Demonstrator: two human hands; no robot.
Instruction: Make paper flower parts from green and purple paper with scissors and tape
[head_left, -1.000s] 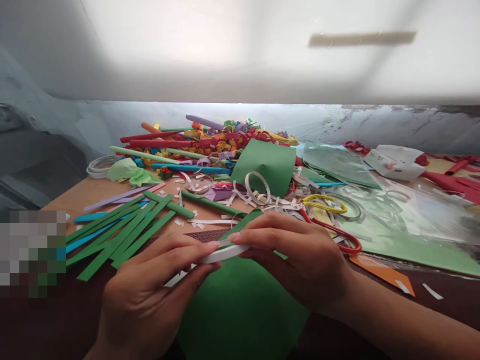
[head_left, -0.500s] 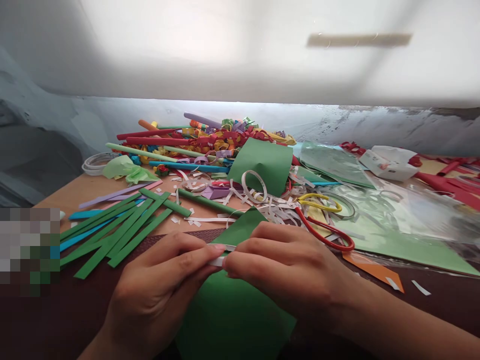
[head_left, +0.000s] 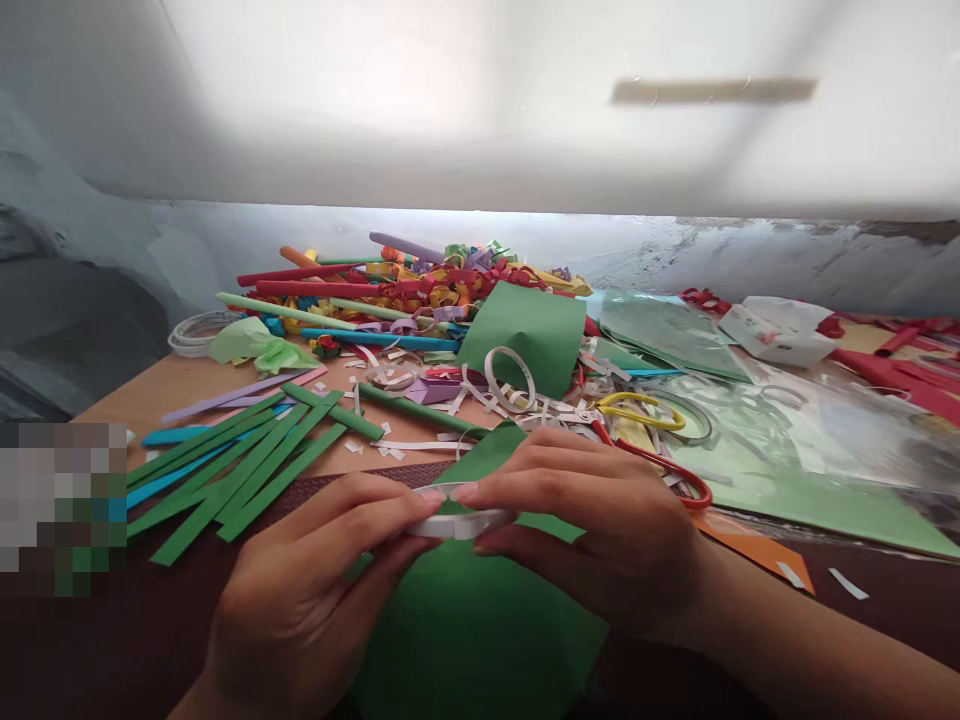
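Between my two hands is a white ring (head_left: 459,524), apparently a rolled strip or tape. My left hand (head_left: 319,575) pinches its left side between thumb and fingers. The right side is gripped by my right hand (head_left: 592,520), its thumb and forefinger tips close to the left hand's. Beneath both hands lies a green paper sheet (head_left: 480,620). Beyond them another white ring (head_left: 511,379) stands on edge in front of a bent green paper piece (head_left: 525,330).
Green strips (head_left: 262,460) fan out at the left. Red-handled scissors (head_left: 675,470) and yellow-handled scissors (head_left: 641,408) lie right of centre among white scraps. Colourful paper sticks and curls (head_left: 337,285) pile up at the back. Plastic-covered green sheets (head_left: 817,490) are at the right.
The white ring has come into fuller view between my hands. My right hand has shifted its grip, with its fingers now spread along the ring's right side.
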